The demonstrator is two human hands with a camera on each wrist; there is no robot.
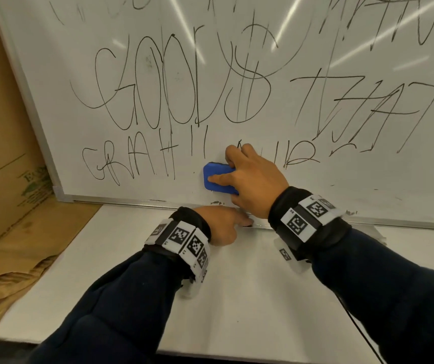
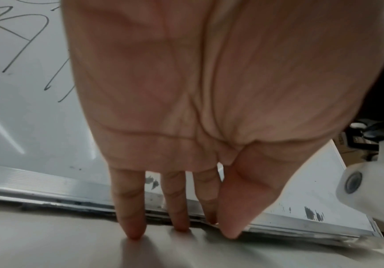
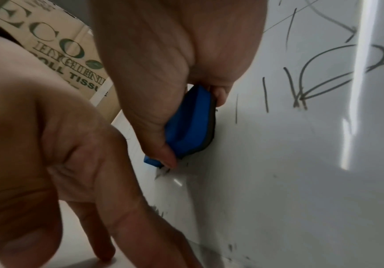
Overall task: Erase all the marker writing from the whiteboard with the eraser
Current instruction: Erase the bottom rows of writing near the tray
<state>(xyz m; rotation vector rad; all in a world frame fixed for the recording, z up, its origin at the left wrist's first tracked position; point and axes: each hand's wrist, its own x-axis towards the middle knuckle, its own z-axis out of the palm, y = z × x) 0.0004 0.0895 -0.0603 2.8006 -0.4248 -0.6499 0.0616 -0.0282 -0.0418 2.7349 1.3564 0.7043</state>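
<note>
While the left hand (image 1: pixel 220 223) is bracing straight fingers on the white worktop (image 1: pixel 105 258) to steady the framed whiteboard (image 1: pixel 53 101), the right hand (image 1: pixel 252 177) is clamping the blue foam eraser (image 1: pixel 217 181) flat against its lower middle.

I see dark navy sleeves (image 1: pixel 111 306) covering both my arms down to the wrists. Each wrist wears a black strap (image 1: pixel 293 203) carrying white panels printed with square black-and-white coded markers (image 1: pixel 297 224). Under each strap sits a white plastic camera housing (image 1: pixel 289 256), and a thin black cable (image 1: pixel 360 329) trails back along my right sleeve.
</note>
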